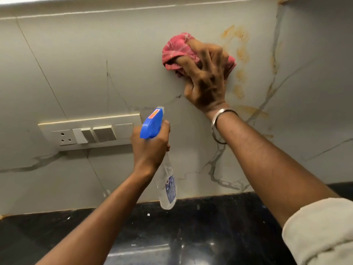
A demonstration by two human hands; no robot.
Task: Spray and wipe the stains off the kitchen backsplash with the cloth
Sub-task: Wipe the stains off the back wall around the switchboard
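The right hand [207,81], fingers spread and curled, presses a bunched pink cloth [178,51] against the marble backsplash [95,64] beside orange stains [241,54], while the left hand [150,146] grips a blue-topped spray bottle [166,180].

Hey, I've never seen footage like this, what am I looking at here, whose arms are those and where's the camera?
There is no machine here. It is one picture, taken by a camera worn on a person's head, looking forward and down, so the two arms are that person's own. The left hand grips a spray bottle with a blue head. The right hand grips a bunched pink cloth and presses it against the pale backsplash, just left of some yellow-orange stains. A switch panel sits on the wall at the left, and a dark counter runs below.
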